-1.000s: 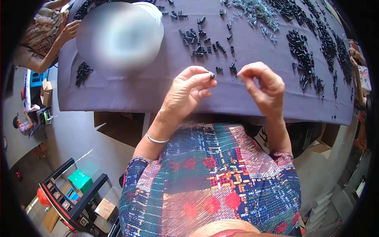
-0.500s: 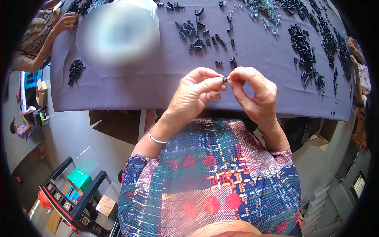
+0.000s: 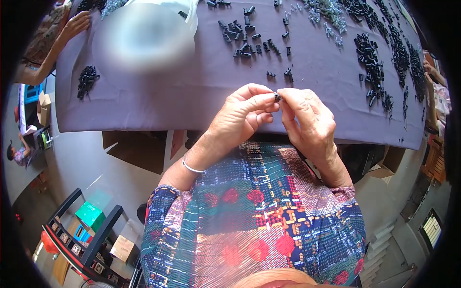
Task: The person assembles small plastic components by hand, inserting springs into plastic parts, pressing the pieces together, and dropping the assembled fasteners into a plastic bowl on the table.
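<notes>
Between my two hands, just above the table's near edge, is a small black plastic part (image 3: 277, 97). My left hand (image 3: 245, 111) pinches it between thumb and forefinger. The thumb and forefinger of my right hand (image 3: 308, 117) close on its right end; whether they hold a second tiny piece is hidden. Beyond my hands, a few black parts (image 3: 288, 74) lie on the cloth, with a looser group of black cylindrical parts (image 3: 245, 48) farther back.
A purple-grey cloth (image 3: 158, 113) covers the table. At the left stands a pale tub (image 3: 192, 19), partly blurred, near a black pile (image 3: 87, 81). Clear springs (image 3: 329, 17) and long black heaps (image 3: 370, 62) lie at the right. Other people's hands (image 3: 77, 25) show at both sides.
My right hand has turned and its fingers have come closer against the black part. My left hand keeps its pinch. The view has shifted slightly.
</notes>
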{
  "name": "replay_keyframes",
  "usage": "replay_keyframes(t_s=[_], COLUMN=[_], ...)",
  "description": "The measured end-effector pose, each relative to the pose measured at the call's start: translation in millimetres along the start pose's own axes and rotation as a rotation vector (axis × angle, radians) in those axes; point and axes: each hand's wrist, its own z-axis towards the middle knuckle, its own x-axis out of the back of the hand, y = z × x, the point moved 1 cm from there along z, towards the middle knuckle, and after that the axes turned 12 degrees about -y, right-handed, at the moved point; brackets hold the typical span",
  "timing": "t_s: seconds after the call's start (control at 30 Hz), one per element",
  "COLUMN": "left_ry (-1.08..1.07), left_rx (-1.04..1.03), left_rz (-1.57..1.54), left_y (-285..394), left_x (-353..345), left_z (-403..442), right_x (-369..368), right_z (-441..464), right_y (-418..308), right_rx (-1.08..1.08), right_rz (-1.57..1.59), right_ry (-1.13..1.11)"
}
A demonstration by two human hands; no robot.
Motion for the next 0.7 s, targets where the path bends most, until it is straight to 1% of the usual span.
replay_keyframes(t_s=[0.07, 0.17, 0.3, 0.33, 0.43, 0.53, 0.67, 0.7], left_ry=[-0.004, -0.02, -0.065, -0.073, -0.077, -0.128, -0.139, -0.123], left_rx=[-0.004, -0.002, 0.018, 0.024, 0.031, 0.127, 0.2, 0.224], left_rz=[-0.024, -0.065, -0.104, -0.111, -0.06, -0.012, 0.172, 0.267], left_y=[0, 1, 3, 3, 2, 6, 13, 14], left_x=[1, 2, 1, 0, -2, -2, -10, -9], left_z=[0, 0, -3, -3, -5, -9, -15, -15], right_x=[0, -1, 3, 3, 4, 7, 9, 9], right_z=[0, 3, 2, 3, 5, 2, -4, -4], right_y=[-1, 0, 1, 0, 2, 3, 8, 10], right_rx=[-0.008, -0.012, -0.157, -0.159, -0.138, -0.102, -0.069, -0.058], right_rz=[-0.014, 0.005, 0.166, 0.193, 0.263, 0.339, 0.411, 0.412], right_ry=[-0.009, 0.053, 0.011, 0.001, -0.034, -0.072, -0.11, -0.119])
